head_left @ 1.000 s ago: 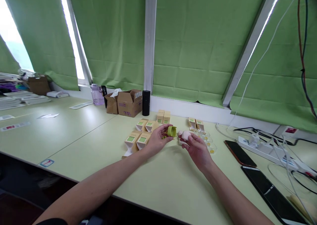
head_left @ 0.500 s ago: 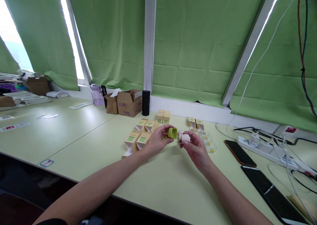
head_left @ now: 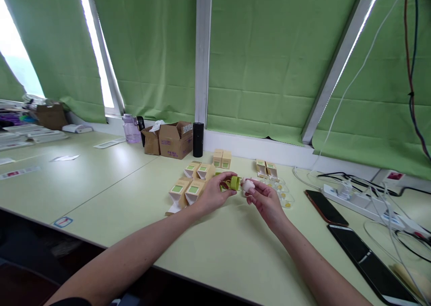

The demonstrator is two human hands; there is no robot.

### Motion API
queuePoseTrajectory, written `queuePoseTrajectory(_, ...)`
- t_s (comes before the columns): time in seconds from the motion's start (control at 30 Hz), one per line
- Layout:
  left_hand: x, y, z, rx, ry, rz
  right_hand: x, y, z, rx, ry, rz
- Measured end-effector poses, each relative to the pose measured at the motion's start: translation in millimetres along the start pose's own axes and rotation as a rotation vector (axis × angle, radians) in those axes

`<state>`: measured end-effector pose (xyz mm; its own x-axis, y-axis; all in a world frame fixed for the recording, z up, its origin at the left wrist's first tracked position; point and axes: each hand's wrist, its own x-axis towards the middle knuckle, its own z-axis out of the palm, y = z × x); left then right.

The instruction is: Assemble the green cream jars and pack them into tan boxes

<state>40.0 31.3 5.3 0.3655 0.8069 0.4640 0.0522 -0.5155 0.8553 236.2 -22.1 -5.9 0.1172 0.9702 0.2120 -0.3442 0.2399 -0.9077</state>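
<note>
My left hand (head_left: 218,191) grips a small olive-green, cup-like piece (head_left: 235,183) between thumb and fingers. Close to its right, a small whitish-pink rounded piece (head_left: 248,186) is pinched by my right hand (head_left: 265,200); its exact kind is unclear. The two pieces nearly meet above the table, and I cannot tell whether they touch. Left of my left hand stand several small tan cartons with green labels (head_left: 179,188), their flaps open at the front. Behind my right hand lie clear plastic shells with yellow spots (head_left: 285,197).
Two tan cartons (head_left: 222,158) stand farther back, and two opened ones (head_left: 266,168) lie right of them. A brown cardboard box (head_left: 176,140), a black cylinder (head_left: 198,140) and a purple bottle (head_left: 131,128) line the back. Phones (head_left: 326,207) and a cabled power strip (head_left: 360,203) occupy the right.
The whitish piece and my right hand have shifted slightly left toward the green piece. The green piece has turned, so its opening no longer faces me.
</note>
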Motion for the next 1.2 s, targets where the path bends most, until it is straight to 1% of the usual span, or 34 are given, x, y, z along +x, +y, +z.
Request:
queuePoseTrajectory(0.23, -0.6, 3.9, 0.0, 0.065, -0.015, 0.006, 0.9, 1.1, 1.1, -0.107, 0.016, -0.057)
queuePoseTrajectory(0.5, -3.9, 7.2, -0.1, 0.152, -0.030, 0.021, 0.5, 0.7, 1.0, -0.218, -0.025, -0.067)
queuePoseTrajectory(0.73, -6.1, 9.8, 0.3, 0.169, -0.041, 0.071, 0.0, 1.3, -0.2, -0.218, -0.025, -0.065)
queuePoseTrajectory(0.93, -7.4, 12.1, 0.8, 0.174, -0.050, 0.073, -0.3, 0.6, -0.7, -0.221, -0.056, -0.049)
queuePoseTrajectory(1.2, -8.5, 17.3, 1.4, 0.168, -0.062, 0.063, -0.5, 3.8, -1.9, -0.200, -0.060, -0.058)
